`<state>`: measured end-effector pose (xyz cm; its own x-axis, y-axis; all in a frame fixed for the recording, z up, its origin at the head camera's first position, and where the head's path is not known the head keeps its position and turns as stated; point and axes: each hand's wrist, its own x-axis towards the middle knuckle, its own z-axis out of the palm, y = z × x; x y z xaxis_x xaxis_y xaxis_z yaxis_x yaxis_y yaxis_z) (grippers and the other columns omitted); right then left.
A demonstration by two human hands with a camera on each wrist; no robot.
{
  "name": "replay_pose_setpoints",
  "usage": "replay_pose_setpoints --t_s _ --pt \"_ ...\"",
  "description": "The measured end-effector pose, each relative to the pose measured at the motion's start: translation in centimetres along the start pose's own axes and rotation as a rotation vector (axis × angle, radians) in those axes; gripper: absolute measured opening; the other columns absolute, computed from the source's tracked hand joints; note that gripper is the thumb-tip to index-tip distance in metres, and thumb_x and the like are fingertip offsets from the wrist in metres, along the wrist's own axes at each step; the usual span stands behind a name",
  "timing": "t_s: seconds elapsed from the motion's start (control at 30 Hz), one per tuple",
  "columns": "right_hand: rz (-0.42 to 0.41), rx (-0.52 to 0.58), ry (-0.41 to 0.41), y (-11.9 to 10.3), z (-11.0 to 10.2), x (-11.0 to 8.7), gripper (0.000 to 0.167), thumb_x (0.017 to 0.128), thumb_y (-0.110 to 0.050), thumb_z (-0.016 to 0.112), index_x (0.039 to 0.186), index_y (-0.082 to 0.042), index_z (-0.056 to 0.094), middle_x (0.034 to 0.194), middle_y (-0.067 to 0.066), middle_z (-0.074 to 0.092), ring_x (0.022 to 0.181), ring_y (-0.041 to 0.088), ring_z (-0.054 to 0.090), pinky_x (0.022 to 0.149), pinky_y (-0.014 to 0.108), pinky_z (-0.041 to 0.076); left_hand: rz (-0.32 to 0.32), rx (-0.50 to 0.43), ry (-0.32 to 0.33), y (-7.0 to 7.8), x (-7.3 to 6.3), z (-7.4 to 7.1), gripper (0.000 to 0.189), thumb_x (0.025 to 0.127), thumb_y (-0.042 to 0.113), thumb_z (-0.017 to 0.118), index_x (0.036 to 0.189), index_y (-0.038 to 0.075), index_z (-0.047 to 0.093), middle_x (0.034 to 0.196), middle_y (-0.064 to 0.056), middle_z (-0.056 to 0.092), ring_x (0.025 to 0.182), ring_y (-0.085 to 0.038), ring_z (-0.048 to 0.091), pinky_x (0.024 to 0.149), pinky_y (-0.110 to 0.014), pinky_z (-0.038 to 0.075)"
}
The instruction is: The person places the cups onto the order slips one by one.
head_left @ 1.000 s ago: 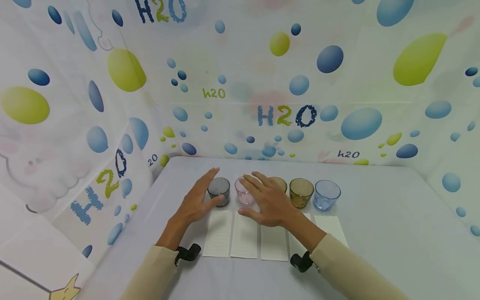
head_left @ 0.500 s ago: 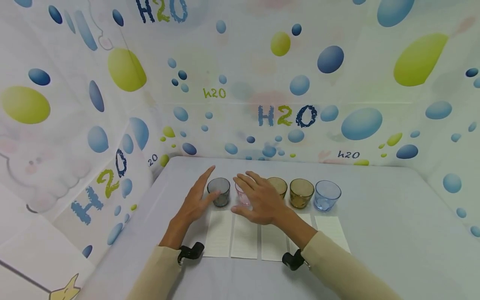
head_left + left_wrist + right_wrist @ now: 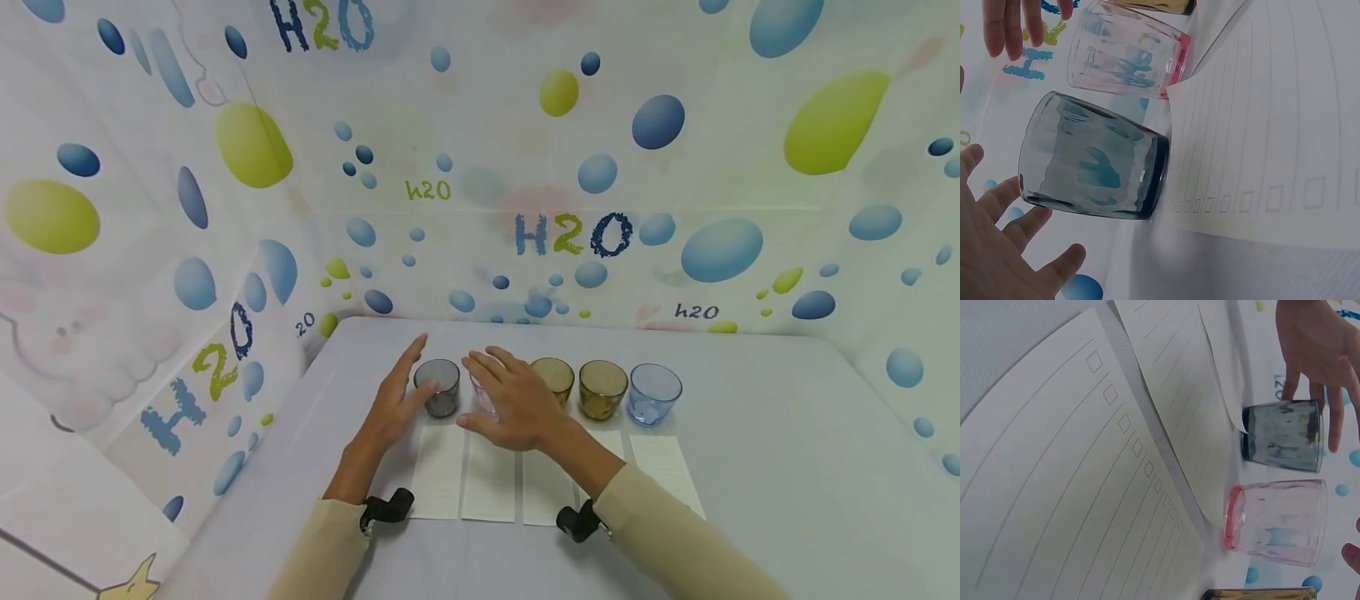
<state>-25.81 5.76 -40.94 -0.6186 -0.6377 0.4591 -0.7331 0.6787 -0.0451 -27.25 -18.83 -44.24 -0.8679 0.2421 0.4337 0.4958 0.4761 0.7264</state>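
Observation:
A row of tinted glasses stands across the table. My left hand point(image 3: 392, 406), fingers extended and thumb apart, is beside the grey glass point(image 3: 446, 400) at the row's left end; its thumb overlaps that glass in the head view. In the left wrist view the grey glass point(image 3: 1094, 159) is just beyond the spread fingertips. My right hand point(image 3: 517, 407), fingers extended, hovers before the pink glass point(image 3: 479, 402) and hides much of it. To its right are an amber glass point(image 3: 558, 377), partly covered by this hand, then a browner one point(image 3: 602, 392) and a blue one point(image 3: 654, 396).
Several lined paper sheets point(image 3: 437, 475) lie side by side in front of the glasses, some under my right forearm. Small black cameras point(image 3: 390, 506) are strapped at both wrists. A white wall covering point(image 3: 480, 108) with blue and green dots rises behind the table point(image 3: 780, 467).
My right hand has shifted left, uncovering more of the amber glass and covering more of the pink one. My left hand has drawn slightly left off the grey glass. The glasses stay put.

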Motion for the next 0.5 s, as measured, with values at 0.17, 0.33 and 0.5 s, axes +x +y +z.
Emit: replay_pose_setpoints --t_s 0.17,0.33,0.5 --pt "0.002 -0.013 -0.036 -0.6 0.2 0.5 0.081 0.094 -0.064 0.054 0.154 -0.011 0.042 0.156 0.006 0.046 0.147 0.031 0.037 0.117 0.050 0.038 0.004 -0.024 0.013 -0.3 -0.1 -0.2 0.071 0.100 0.035 0.052 0.163 0.024 0.022 0.167 -0.004 0.027 0.148 -0.037 0.032 0.111 -0.069 0.031" --pt "-0.001 -0.002 -0.038 -0.8 0.5 0.9 0.081 0.094 -0.062 0.056 0.154 -0.010 0.042 0.156 0.008 0.046 0.147 0.031 0.037 0.118 0.049 0.036 -0.002 -0.040 0.011 -0.8 -0.4 0.0 0.070 0.101 0.034 0.052 0.163 0.024 0.021 0.167 -0.006 0.027 0.148 -0.037 0.031 0.110 -0.070 0.031" --pt "0.013 0.001 -0.051 -0.8 1.0 1.1 0.081 0.095 -0.062 0.056 0.154 -0.009 0.041 0.156 0.008 0.046 0.147 0.033 0.037 0.118 0.051 0.036 0.007 -0.077 0.010 -1.0 -0.3 0.3 0.069 0.101 0.034 0.050 0.163 0.023 0.021 0.166 -0.010 0.028 0.148 -0.039 0.031 0.110 -0.072 0.030"
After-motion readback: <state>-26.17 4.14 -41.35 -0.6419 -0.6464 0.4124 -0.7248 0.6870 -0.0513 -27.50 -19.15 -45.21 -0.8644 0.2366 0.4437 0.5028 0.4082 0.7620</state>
